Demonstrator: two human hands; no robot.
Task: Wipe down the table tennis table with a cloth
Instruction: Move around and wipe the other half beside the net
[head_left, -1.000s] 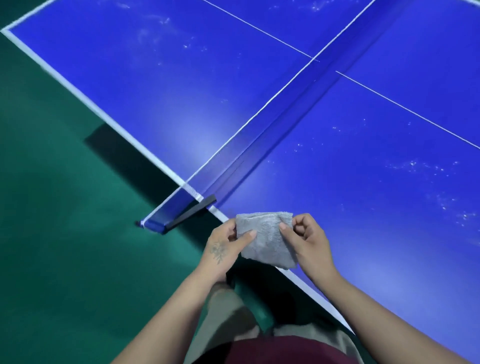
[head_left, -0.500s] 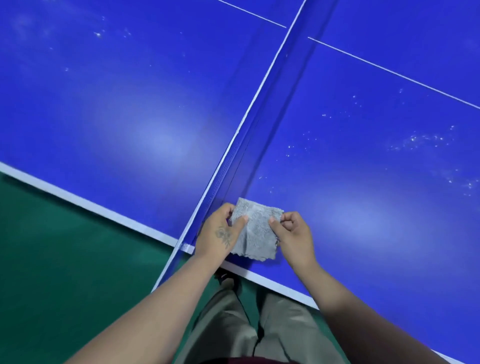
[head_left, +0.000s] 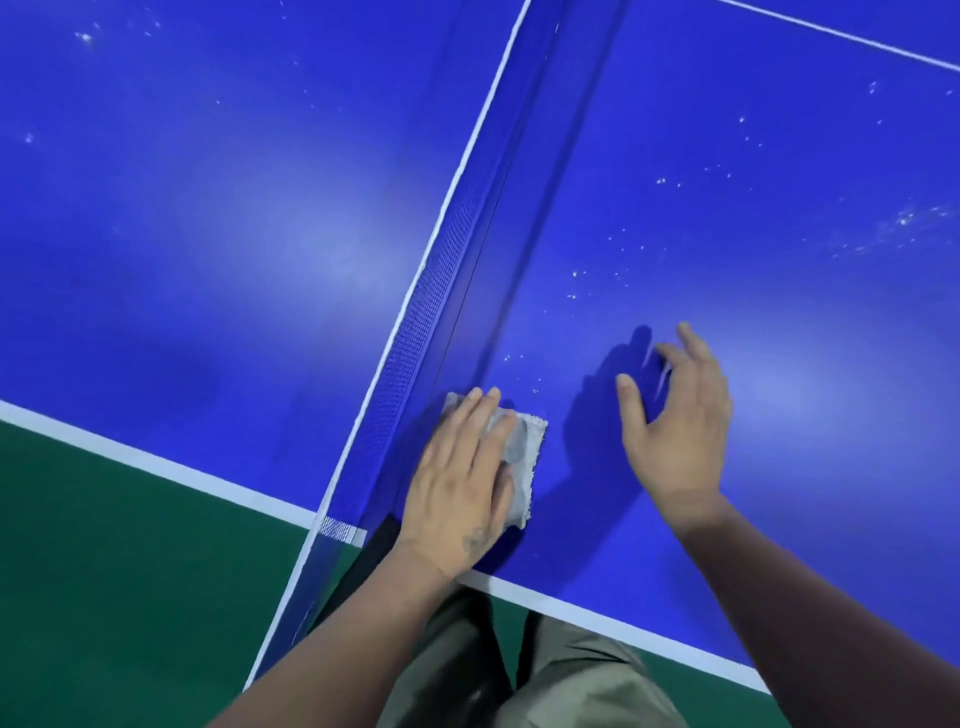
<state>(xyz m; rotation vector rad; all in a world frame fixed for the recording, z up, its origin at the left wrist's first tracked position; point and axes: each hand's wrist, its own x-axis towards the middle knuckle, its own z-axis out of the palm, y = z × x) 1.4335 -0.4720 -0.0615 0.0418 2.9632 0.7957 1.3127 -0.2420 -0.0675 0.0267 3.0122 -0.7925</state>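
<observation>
A blue table tennis table (head_left: 779, 322) with white lines fills most of the head view. A small grey cloth (head_left: 525, 457) lies flat on it near the front edge, just right of the net. My left hand (head_left: 462, 467) presses down on the cloth with straight fingers and covers most of it. My right hand (head_left: 675, 421) hovers to the right of the cloth with fingers spread and loosely bent, holding nothing, casting a shadow on the table. White specks of dust dot the surface beyond both hands.
The blue net (head_left: 441, 275) with a white top band runs from the front edge away to the upper middle. Green floor (head_left: 104, 571) lies left and below the table's white edge line. My legs in khaki trousers (head_left: 545, 675) stand at the edge.
Both hands held the cloth up between them before. Now the cloth lies on the table under my left hand, and my right hand has let go and moved right.
</observation>
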